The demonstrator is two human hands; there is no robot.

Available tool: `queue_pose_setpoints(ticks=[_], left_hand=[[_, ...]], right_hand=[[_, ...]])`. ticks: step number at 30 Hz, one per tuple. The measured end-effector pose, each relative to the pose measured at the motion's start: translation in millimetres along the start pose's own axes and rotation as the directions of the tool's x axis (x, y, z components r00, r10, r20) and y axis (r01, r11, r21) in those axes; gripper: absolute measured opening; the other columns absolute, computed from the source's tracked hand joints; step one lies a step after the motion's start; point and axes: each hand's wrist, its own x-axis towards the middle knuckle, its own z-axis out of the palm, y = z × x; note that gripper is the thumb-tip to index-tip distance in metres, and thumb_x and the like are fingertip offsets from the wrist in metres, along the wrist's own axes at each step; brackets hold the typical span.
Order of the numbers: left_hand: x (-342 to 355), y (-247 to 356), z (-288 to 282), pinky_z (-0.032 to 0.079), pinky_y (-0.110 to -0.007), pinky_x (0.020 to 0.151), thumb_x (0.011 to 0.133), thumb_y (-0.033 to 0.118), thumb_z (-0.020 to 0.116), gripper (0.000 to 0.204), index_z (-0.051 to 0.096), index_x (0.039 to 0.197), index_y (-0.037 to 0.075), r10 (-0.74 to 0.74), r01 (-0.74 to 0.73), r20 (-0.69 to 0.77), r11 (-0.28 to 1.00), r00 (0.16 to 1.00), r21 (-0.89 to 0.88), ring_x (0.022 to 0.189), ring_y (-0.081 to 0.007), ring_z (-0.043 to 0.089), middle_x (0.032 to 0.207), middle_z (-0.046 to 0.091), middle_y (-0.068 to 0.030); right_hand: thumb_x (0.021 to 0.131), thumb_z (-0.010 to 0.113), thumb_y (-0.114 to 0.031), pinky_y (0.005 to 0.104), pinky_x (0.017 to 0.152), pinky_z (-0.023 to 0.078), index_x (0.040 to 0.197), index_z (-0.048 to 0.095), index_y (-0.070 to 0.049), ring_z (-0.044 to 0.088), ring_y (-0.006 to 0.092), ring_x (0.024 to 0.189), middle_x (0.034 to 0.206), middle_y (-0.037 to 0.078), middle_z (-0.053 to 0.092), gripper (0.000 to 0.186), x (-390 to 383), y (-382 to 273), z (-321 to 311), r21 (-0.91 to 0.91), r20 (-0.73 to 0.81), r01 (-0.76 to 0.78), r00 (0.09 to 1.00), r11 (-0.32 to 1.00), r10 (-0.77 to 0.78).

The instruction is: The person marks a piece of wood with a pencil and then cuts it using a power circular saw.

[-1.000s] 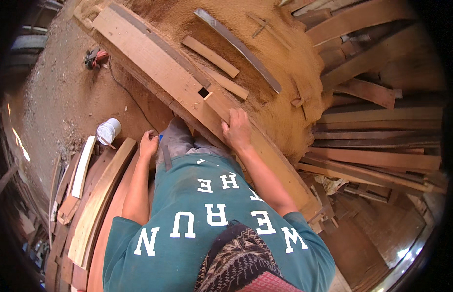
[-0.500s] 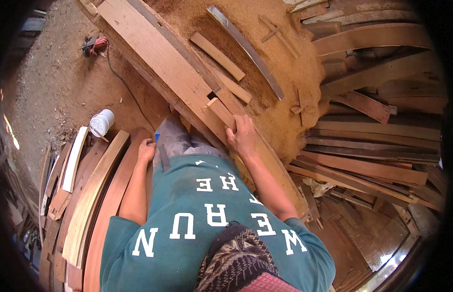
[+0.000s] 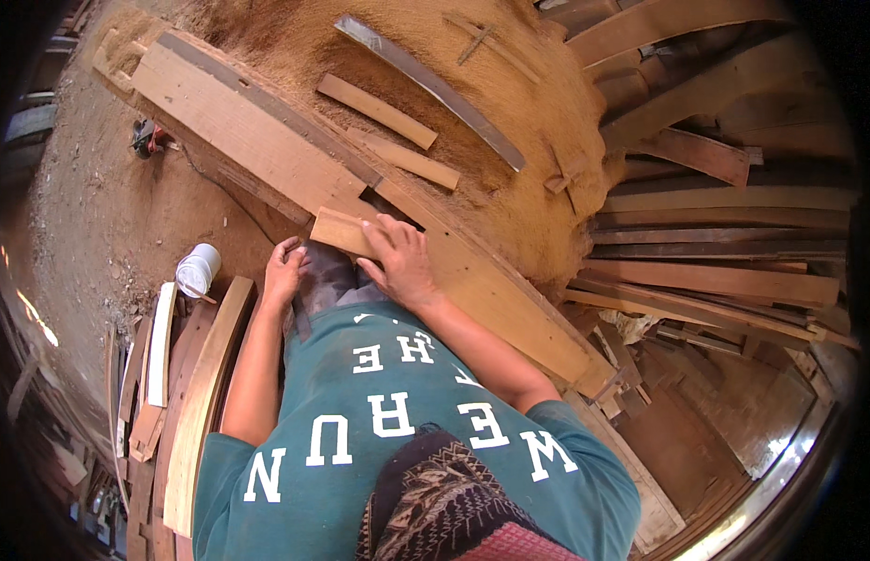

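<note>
My right hand (image 3: 404, 264) is closed on a short wooden block (image 3: 340, 231), thumb and fingers on its right end. The block is held over the near edge of a long wooden bench (image 3: 510, 309), its left end pointing at my left hand. My left hand (image 3: 284, 269) is raised just left of the block, half curled with fingers apart; nothing shows in it. A wide pale board (image 3: 239, 122) lies lengthwise on the bench's far-left part. A dark rectangular gap (image 3: 390, 206) shows in the bench beyond the block.
Sawdust (image 3: 510, 84) is heaped beyond the bench, with two loose wood strips (image 3: 379, 110) and a curved grey bar (image 3: 435, 89) on it. Stacked planks (image 3: 725, 224) fill the right. On the left are a white bucket (image 3: 199, 268), curved planks (image 3: 203, 402) and a corded power tool (image 3: 148, 138).
My right hand has drawn the block off the bench top leftward and toward me. My left hand has risen toward it, its fingers opening. The view has shifted a little.
</note>
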Motion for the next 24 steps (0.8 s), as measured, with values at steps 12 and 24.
queue_pose_setpoints(ticks=[12,24], left_hand=[[-49,46,74,0.062,-0.034,0.091,0.104,0.005,0.062,0.036,0.046,0.136,0.004,0.128,-0.151,-0.106,0.953,0.986,-0.262,0.106,-0.0196,0.069,0.122,0.065,-0.0128],[-27,37,68,0.056,-0.034,0.091,0.102,0.028,0.072,0.064,0.041,0.153,0.005,0.307,-0.295,-0.27,0.952,0.913,0.088,0.104,-0.02,0.066,0.12,0.064,-0.0127]], right_hand=[[0.089,0.081,-0.021,0.0515,0.108,0.05,0.142,0.056,-0.009,0.055,0.0405,0.133,0.143,0.019,0.058,0.059,93,244,72,-0.329,0.452,-0.397,0.73,0.857,0.512],[0.086,0.076,-0.035,0.0445,0.091,0.054,0.116,0.06,-0.001,0.067,0.0372,0.102,0.107,0.021,0.069,0.049,71,234,-14,0.036,0.495,-0.444,0.786,0.896,0.369]])
